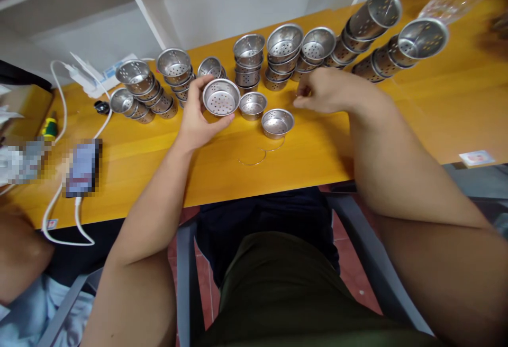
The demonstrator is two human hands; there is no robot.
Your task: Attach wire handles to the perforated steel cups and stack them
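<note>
My left hand point(198, 119) grips a perforated metal filter basket point(221, 98) at its side, thumb at the front and fingers behind. Two low baskets stand to its right on the table: a small one point(253, 106) and another nearer me point(277, 123). A thin curved wire point(254, 164) lies in front of them. My right hand point(323, 92) is over the table, right of these, its fingers curled and pressed together; whatever they hold is hidden. Just behind it rises a basket stack point(318, 45).
Several more stacks of baskets line the back, some leaning, such as the left stack point(135, 76) and right stack point(423, 39). A phone point(82, 168) with a white cable, a power strip point(103, 80) and a screwdriver point(50, 127) lie left. Another person's arm point(19, 252) is at lower left.
</note>
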